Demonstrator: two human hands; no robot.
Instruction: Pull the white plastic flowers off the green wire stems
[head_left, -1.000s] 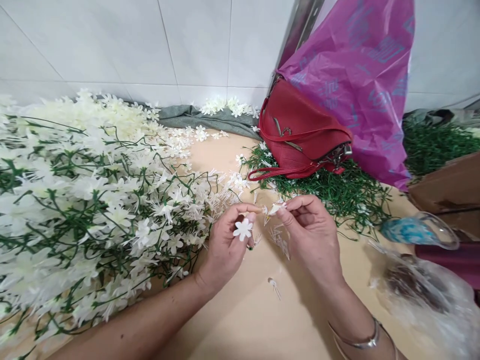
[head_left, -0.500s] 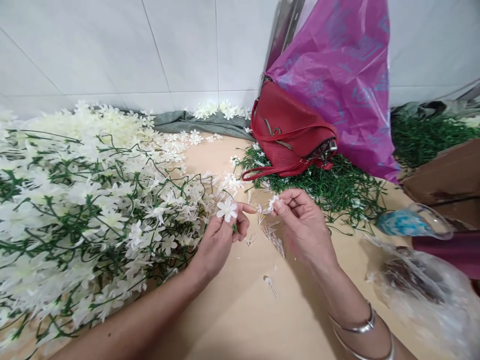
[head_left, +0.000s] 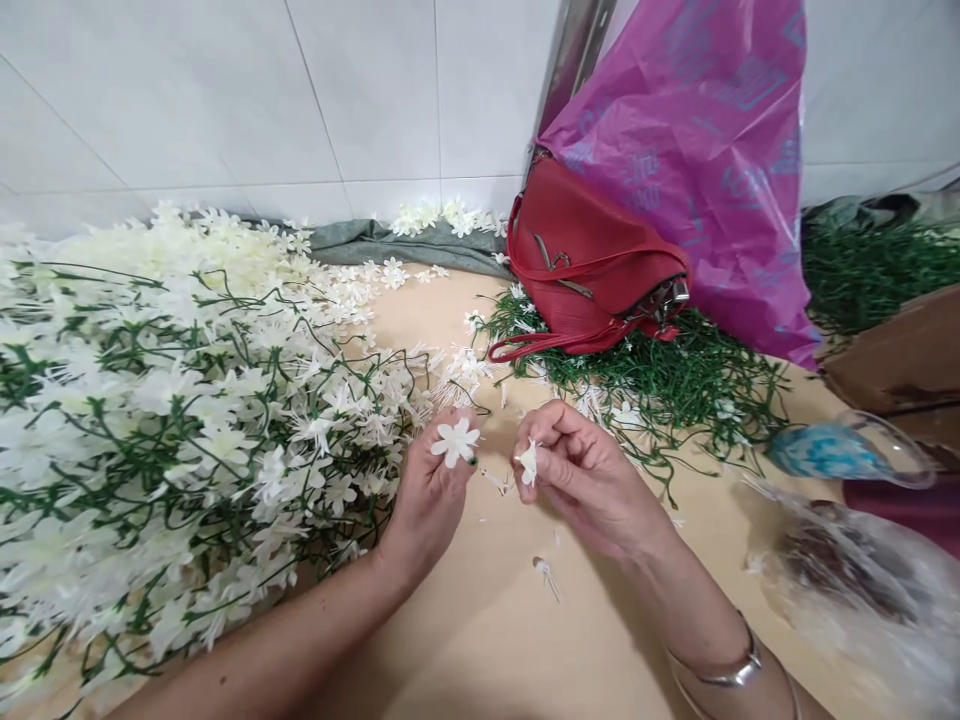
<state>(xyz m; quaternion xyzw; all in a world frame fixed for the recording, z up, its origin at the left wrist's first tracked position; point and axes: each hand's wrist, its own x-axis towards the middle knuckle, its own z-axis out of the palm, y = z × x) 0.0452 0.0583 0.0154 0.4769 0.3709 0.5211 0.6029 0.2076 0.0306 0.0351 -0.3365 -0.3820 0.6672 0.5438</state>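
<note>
My left hand (head_left: 431, 500) is closed on an artificial flower stem; a white flower (head_left: 454, 443) with spread petals shows on top of its fingers, and a bit of green stem peeks out at the fingertips. My right hand (head_left: 592, 480) pinches a small white petal piece (head_left: 529, 462) between thumb and forefinger, a short way right of the other hand. The two hands do not touch. Beneath and between them, thin white stamen pieces (head_left: 495, 482) lie scattered on the tan tabletop (head_left: 465, 620).
At left spreads a large heap of white artificial flowers (head_left: 225, 440). Green stems (head_left: 660, 370) lie under a red handbag (head_left: 592, 260). A purple plastic bag (head_left: 712, 180) leans behind it. On the right are a blue-and-clear cup (head_left: 832, 452), a clear plastic bag (head_left: 862, 600) and cardboard (head_left: 900, 350).
My right hand has moved left and lower, nearer the left hand, still pinching the white piece. The left hand's extended forefinger has curled in. The view has shifted slightly.
</note>
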